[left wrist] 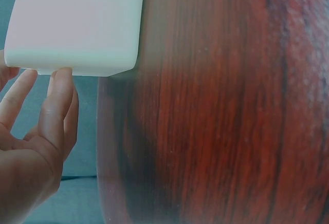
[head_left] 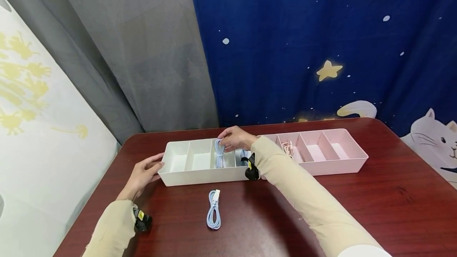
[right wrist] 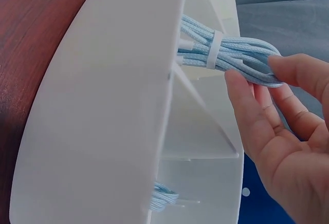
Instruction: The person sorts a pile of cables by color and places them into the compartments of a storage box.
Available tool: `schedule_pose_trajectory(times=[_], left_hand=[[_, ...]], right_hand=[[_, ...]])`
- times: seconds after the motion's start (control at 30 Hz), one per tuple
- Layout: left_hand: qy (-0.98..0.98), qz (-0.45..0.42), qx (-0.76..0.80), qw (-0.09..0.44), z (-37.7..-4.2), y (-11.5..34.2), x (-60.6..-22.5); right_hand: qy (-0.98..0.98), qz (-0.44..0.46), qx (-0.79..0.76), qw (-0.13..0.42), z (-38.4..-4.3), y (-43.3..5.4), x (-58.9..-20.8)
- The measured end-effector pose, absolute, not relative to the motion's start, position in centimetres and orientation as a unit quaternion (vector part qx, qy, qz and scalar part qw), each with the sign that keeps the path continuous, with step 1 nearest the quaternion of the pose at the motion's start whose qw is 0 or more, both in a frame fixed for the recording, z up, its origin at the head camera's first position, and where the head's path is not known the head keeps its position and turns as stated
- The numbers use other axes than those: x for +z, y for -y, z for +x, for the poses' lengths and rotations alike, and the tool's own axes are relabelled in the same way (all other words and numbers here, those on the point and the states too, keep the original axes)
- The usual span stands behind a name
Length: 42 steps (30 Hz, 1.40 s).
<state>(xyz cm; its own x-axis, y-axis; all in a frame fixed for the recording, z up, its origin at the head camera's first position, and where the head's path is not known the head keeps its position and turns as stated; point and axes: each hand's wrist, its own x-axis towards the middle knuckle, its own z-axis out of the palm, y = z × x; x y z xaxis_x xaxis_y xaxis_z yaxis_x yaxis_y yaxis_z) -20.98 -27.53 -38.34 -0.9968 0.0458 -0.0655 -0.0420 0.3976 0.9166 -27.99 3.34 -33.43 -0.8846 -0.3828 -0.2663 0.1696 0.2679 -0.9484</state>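
My right hand pinches the looped end of a light-blue braided charging cable, bundled with a white tie. The bundle's lower end is down inside the white divided organizer box, in the third compartment from the left. Another blue cable lies in the compartment to its right, partly hidden by my wrist in the head view. At the box's left end, my left hand touches the wall with extended fingertips. A third coiled blue cable with a white plug lies on the table in front of the box.
A pink divided organizer box stands to the right of the white one, holding a beige-pink cable. Both boxes sit along the far side of the dark red wooden table. Grey and blue curtains hang behind it.
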Motion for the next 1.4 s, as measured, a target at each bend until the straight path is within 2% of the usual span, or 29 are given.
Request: schedule_pose_trajectory(times=[0.87, 1.4], left_hand=[[-0.833, 0.005, 0.552, 0.039, -21.0, 27.5, -38.3], [-0.831, 0.003, 0.554, 0.04, -21.0, 27.5, -38.4]], right_hand=[[-0.783, -0.095, -0.573, 0.22, -26.9, -2.4, -34.4], [-0.794, -0.103, -0.566, 0.196, -27.0, -2.0, -34.7]])
